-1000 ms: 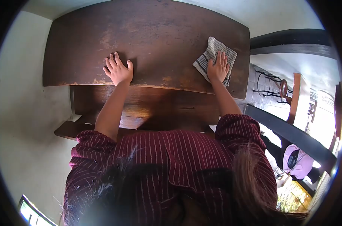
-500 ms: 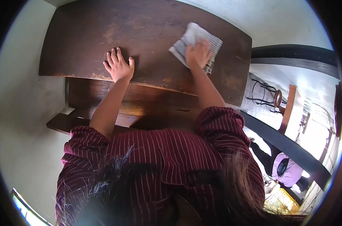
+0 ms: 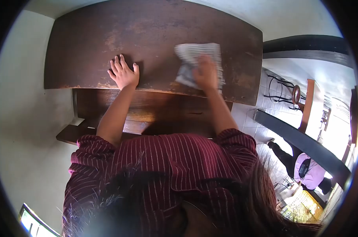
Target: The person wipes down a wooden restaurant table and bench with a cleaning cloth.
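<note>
A dark brown wooden table (image 3: pixel 155 27) with worn, scuffed patches spreads across the upper view. My left hand (image 3: pixel 124 74) lies on it near the front edge, fingers spread and holding nothing. To the right, a grey-and-white striped cloth (image 3: pixel 186 51) lies on the tabletop. My right hand (image 3: pixel 205 74) presses on this cloth, blurred by motion, with its fingers partly bent over the fabric. Some of the cloth is hidden under that hand.
Below the table edge is a wooden bench (image 3: pixel 147 115). Pale walls (image 3: pixel 25 110) stand at left and behind. At right are a dark rail (image 3: pixel 297 138), a stool (image 3: pixel 296 94), a person in a pink top (image 3: pixel 314 173) and a yellow basket (image 3: pixel 303 207).
My right hand and the cloth have moved toward the table's front edge, and the cloth has turned and bunched differently. My left hand stays resting on the table. The view has shifted slightly.
</note>
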The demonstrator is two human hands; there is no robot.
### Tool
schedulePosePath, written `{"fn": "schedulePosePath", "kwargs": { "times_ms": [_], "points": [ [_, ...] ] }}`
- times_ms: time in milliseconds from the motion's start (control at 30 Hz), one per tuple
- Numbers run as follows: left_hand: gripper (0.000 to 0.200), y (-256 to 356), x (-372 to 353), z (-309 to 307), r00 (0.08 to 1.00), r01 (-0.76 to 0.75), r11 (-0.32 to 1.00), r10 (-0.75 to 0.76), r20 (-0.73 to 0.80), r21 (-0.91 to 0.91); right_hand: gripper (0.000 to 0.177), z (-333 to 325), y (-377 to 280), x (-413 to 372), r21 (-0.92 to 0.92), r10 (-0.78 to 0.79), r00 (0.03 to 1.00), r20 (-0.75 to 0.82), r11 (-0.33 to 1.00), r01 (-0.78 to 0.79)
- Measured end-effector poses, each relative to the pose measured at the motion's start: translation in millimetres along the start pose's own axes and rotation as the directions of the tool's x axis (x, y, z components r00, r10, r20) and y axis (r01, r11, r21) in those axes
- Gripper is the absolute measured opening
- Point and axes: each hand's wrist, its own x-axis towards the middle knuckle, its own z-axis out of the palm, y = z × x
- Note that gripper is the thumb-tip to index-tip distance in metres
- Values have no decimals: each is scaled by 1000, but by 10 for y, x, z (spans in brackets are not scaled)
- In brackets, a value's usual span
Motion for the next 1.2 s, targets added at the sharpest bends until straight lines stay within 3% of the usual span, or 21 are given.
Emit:
{"fn": "schedulePosePath", "kwargs": {
  "times_ms": [67,167,233,267,333,433,500,533,600,633,700,733,833,900,967,1000,1033,1100,1167,1200],
  "points": [
    [64,4,2,24,1000,-4,1000,4,-12,7,48,-118,754,-306,-146,156,959,-236,970,-193],
    [64,2,15,27,1000,1,1000,-1,-17,-8,54,-363,1544,-769,-228,459,819,-344,806,-547],
    [64,7,5,20,1000,16,1000,-16,-14,-12,59,-517,1639,-936,-283,628,718,-299,660,-696],
    [63,4,11,31,1000,13,1000,-13,-17,-11,59,-498,1637,-933,-285,625,724,-292,666,-690],
    [63,-5,13,42,1000,5,1000,-6,-26,-15,61,-434,1590,-944,-161,752,568,-336,548,-821],
    [63,-9,19,44,1000,0,1000,0,-22,-11,63,-156,1182,-803,-281,681,607,-410,539,-794],
    [63,1,26,42,1000,2,1000,-2,-27,-8,64,-24,622,-640,-319,578,785,-221,718,-619],
    [63,-7,12,40,1000,3,1000,-3,-26,-7,63,55,227,-589,-342,424,881,-210,812,-472],
    [63,-12,12,39,1000,-6,1000,6,-22,7,62,195,-472,-469,-260,280,960,-26,925,-277],
    [63,-2,9,41,1000,2,1000,-2,-22,9,61,224,-749,-430,-129,157,987,37,980,-152],
    [63,-3,13,57,1000,-7,1000,7,-23,2,60,391,-1097,-368,-13,-192,972,136,981,196],
    [63,-17,19,54,1000,-7,1000,7,-24,-3,59,436,-1164,-328,82,-364,925,107,931,357],
    [64,-17,20,43,1000,3,1000,-3,-2,13,59,439,-1087,-103,117,-390,907,160,919,375],
    [64,0,16,14,1000,23,1000,-23,-6,-4,60,195,-801,64,-36,-180,947,268,980,196],
    [65,-5,4,7,1000,5,1000,-5,-2,-20,56,108,-192,9,-135,-30,999,-12,990,28],
    [64,-4,-2,1,1000,7,1000,-7,6,-26,55,-29,130,4,-154,152,988,-6,977,-151],
    [64,-1,-2,-15,1000,22,999,-21,12,-25,54,-66,608,-87,-226,141,982,-125,960,-167],
    [64,13,1,-29,1000,10,1000,-10,9,-22,54,-263,1313,-330,-256,355,893,-276,868,-425],
    [64,3,-2,-2,1000,10,1000,-10,4,-27,57,-515,1539,-546,-257,643,701,-308,653,-712],
    [64,5,6,0,1000,9,1000,-10,-6,-27,57,-526,1577,-551,-257,643,701,-308,654,-712]
  ]
}}
